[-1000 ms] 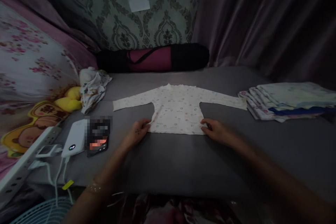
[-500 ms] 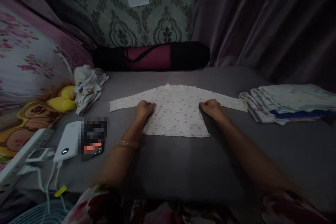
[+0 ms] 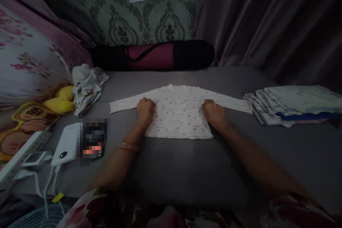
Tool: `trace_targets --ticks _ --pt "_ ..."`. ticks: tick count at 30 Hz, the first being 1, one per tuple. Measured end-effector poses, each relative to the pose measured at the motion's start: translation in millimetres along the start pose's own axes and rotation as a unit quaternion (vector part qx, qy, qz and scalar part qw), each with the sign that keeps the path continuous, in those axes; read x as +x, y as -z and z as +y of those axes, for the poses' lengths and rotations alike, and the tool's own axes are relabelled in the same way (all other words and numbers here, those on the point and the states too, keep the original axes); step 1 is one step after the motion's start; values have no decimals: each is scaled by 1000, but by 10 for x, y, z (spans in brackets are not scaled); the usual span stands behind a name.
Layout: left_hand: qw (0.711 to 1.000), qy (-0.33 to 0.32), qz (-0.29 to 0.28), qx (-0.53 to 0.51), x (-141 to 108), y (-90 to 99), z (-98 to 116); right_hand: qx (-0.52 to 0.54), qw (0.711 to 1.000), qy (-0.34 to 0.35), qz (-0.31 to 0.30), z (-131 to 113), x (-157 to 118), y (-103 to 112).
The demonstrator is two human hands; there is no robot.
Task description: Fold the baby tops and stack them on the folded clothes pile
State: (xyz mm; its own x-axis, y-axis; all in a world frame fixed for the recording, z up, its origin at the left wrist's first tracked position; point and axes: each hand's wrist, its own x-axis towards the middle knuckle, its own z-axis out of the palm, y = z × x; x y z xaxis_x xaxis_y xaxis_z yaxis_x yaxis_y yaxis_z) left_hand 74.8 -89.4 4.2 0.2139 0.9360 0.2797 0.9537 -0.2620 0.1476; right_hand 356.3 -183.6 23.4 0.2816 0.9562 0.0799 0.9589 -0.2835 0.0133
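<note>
A small white long-sleeved shirt point(image 3: 178, 114) with a tiny print lies flat, its sleeves spread out to both sides and its hem towards me. At its left edge, just below the sleeve, my left hand point(image 3: 145, 111) is closed with the fingers curled on the fabric. My right hand point(image 3: 213, 112) grips the opposite side edge in the same way, knuckles up. The fingertips of both hands are tucked under and partly hidden.
Folded clothes point(image 3: 299, 101) are stacked at the right, touching the right cuff. To the left are a crumpled cloth point(image 3: 89, 91), yellow plush point(image 3: 60, 101), white power bank point(image 3: 66, 144), blurred phone point(image 3: 93, 140) and power strip point(image 3: 24, 156). A black-and-pink long bag point(image 3: 152, 57) lies at the back.
Both hands have turned from a pinch at the shirt's sides to curled fists, knuckles up, at nearly the same places. The shirt keeps its shape; the view has shifted slightly.
</note>
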Motion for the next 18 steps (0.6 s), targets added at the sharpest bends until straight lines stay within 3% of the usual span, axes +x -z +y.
trace_targets --ticks 5,9,11,14,18 --pt "998 -55 21 32 -52 78 50 -38 998 31 36 -76 -63 65" --pt "991 -112 11 -66 71 23 313 40 984 157 74 -288 140 61" --pt "978 -168 -27 -124 138 -93 473 88 978 180 58 -422 287 -23" --pt "975 -184 -83 -93 155 -279 607 99 982 158 -4 -547 428 -194" --pt "974 -199 -103 -43 5 -322 512 86 980 174 -33 -497 336 -312"
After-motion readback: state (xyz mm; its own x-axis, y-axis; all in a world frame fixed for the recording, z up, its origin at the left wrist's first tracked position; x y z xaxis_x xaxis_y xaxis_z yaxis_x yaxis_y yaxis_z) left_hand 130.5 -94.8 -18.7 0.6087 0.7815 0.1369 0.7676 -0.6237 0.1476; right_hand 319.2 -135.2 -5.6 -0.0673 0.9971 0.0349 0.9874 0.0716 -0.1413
